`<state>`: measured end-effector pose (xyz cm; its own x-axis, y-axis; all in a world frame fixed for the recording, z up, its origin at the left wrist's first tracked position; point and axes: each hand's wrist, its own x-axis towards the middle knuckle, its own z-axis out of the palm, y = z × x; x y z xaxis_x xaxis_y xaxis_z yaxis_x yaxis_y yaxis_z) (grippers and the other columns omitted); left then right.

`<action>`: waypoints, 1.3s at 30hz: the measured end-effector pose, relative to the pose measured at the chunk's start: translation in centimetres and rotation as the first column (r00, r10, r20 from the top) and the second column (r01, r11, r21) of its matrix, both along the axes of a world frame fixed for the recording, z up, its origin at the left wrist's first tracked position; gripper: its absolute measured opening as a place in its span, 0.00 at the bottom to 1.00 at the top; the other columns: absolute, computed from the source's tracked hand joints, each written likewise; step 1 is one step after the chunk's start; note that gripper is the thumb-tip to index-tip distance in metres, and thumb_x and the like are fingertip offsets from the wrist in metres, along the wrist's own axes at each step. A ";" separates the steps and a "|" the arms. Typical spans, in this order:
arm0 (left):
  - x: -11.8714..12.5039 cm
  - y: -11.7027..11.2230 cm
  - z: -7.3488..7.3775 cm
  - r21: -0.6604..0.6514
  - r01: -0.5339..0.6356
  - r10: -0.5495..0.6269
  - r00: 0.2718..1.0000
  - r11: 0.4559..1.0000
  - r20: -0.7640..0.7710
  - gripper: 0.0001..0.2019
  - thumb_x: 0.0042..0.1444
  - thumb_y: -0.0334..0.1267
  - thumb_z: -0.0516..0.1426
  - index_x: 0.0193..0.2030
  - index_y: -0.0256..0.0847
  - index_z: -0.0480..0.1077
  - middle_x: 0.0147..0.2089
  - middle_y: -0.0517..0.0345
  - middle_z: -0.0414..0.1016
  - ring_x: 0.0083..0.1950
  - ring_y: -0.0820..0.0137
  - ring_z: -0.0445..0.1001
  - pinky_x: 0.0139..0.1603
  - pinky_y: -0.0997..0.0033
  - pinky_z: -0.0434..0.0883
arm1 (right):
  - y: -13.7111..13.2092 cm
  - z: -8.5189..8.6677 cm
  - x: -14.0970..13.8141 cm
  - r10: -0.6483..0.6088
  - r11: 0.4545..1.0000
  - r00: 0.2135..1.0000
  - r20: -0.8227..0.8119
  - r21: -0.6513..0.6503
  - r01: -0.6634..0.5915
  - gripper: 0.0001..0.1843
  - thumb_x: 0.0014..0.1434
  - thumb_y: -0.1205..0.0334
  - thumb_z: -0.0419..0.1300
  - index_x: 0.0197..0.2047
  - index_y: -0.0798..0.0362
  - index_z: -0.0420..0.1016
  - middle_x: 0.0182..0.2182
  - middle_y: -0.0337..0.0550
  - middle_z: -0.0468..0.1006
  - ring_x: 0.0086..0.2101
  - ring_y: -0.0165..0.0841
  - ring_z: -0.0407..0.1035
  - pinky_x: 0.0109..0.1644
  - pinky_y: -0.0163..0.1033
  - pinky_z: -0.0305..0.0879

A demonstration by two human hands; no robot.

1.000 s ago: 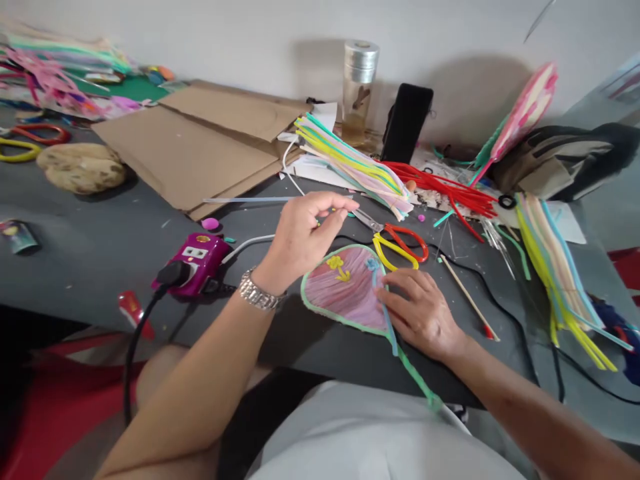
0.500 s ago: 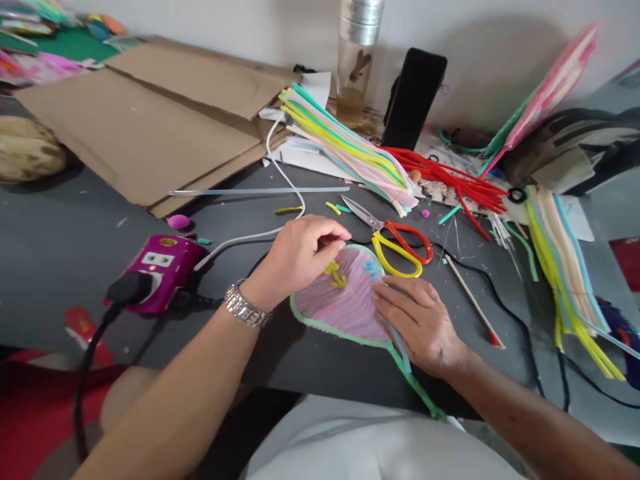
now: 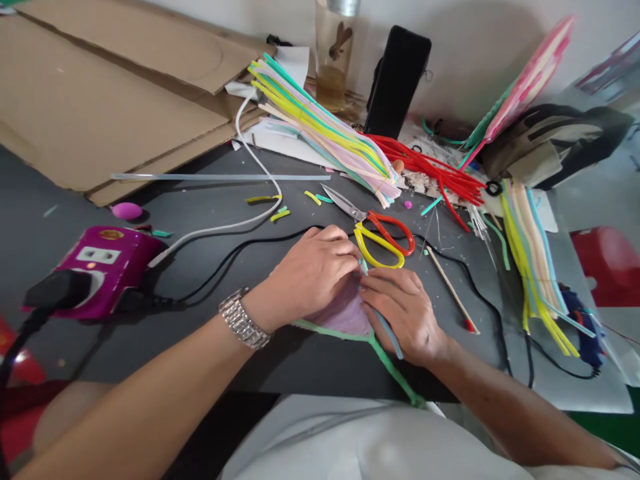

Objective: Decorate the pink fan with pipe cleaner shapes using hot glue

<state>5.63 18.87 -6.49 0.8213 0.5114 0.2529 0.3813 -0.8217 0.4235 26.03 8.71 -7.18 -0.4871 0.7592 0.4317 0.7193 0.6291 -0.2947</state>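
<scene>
Far left: magenta power socket, black plug seated in it, its cable cut off by the frame edge. A clear glue stick lay across the dark grey surface. The left hand, metal wristwatch on its wrist, was curved down over the pink fan, which lay flat near the surface's edge. The right hand sat just beside it, fingers spread across the fan's upper part, a blue strip running beneath them. Both hands seemed placed to pin the fan down – whether either was gripping, I cannot tell. The fan's middle was hidden by the hands. Its green handle angled toward the person. Just beyond lay open scissors; far right, a bundle of yellow and blue plastic strips.
</scene>
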 end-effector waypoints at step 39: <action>0.8 -0.8 -0.6 -0.022 -0.158 0.158 0.987 0.987 0.007 0.03 0.56 0.32 0.63 0.32 0.43 0.77 0.39 0.53 0.76 0.44 0.59 0.68 0.40 0.57 0.61 | 0.8 -0.5 -0.4 -0.138 0.984 0.983 -0.121 -0.132 0.122 0.08 0.68 0.64 0.58 0.39 0.52 0.79 0.36 0.46 0.80 0.42 0.39 0.72 0.46 0.47 0.64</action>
<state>6.41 18.03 -7.09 0.7274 0.6401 0.2474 0.5022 -0.7422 0.4436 25.66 9.54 -7.72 -0.3268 0.8639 0.3832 0.7434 0.4854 -0.4602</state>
